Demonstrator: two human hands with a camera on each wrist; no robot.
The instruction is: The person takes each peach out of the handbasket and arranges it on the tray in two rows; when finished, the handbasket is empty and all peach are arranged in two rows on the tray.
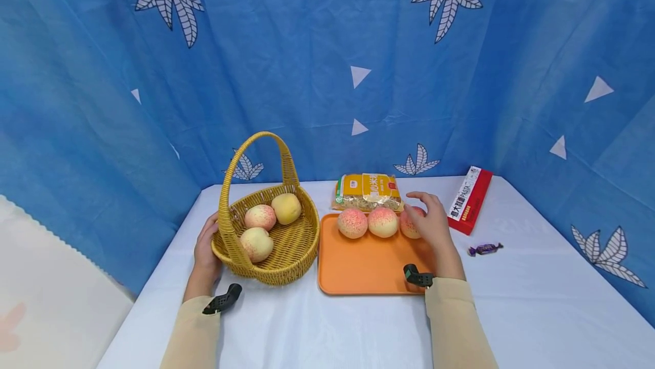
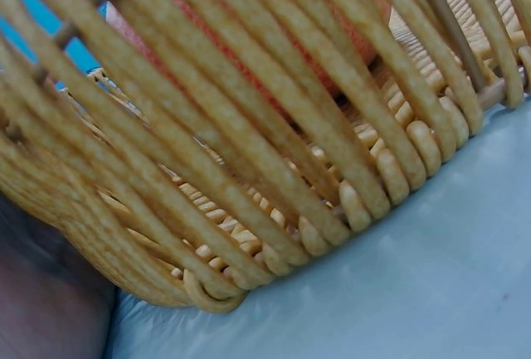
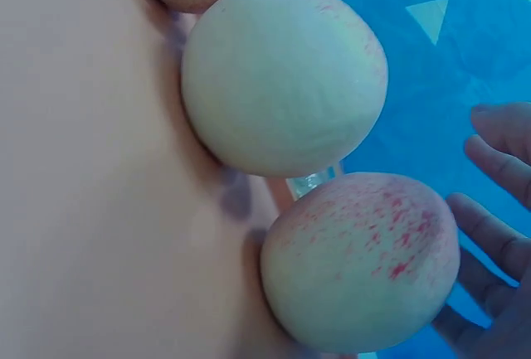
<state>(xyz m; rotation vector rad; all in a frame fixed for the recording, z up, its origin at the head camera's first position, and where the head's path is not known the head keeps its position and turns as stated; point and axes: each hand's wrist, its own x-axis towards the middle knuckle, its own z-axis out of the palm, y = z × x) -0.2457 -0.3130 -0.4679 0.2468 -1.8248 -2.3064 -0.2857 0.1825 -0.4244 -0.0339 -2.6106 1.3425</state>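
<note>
A yellow woven basket [image 1: 291, 269] with a tall handle stands at the left, holding three peaches, one of them a plain yellowish peach [image 1: 286, 208]. My left hand [image 1: 206, 249] rests against the basket's outer left side; its fingertips are partly hidden. Through the slats in the left wrist view shows a reddish peach [image 2: 249, 36]. On the orange tray [image 1: 368, 272], three peaches sit in a row along the far edge. My right hand [image 1: 432, 227] is at the rightmost peach [image 3: 361, 264], fingers spread beside it, not closed round it.
Behind the tray lies a yellow food packet [image 1: 365, 191]. To the right are a red and white pasta packet [image 1: 469, 201] and a purple wrapped candy [image 1: 485, 249]. A white cloth [image 1: 276, 329] covers the table, and a blue curtain [image 1: 307, 73] hangs behind it.
</note>
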